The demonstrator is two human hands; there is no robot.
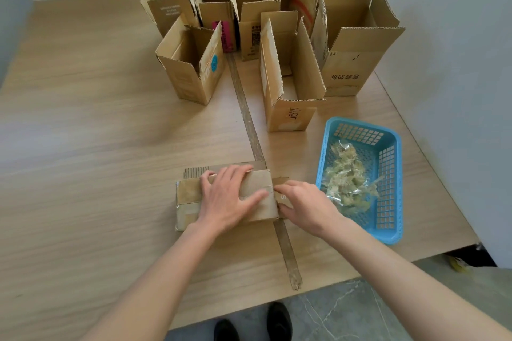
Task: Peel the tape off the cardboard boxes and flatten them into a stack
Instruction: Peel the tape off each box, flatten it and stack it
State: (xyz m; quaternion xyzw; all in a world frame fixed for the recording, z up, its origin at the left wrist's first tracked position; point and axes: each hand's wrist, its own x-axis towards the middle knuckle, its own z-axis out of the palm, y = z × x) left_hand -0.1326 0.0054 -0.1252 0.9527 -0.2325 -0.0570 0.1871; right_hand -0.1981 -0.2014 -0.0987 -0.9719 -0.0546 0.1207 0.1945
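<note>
Taped box (191, 202) lies flat on table (83, 119), just left of blue basket (388, 130). Left hand (227, 196) presses on top, fingers spread. Right hand (304, 205) pinches tape at box's right end.

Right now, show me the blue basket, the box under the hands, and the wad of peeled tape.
basket (393, 235): head view, near rim.
box (187, 196): head view, bare top left of the hands.
tape wad (347, 183): head view, middle of the clump.
</note>
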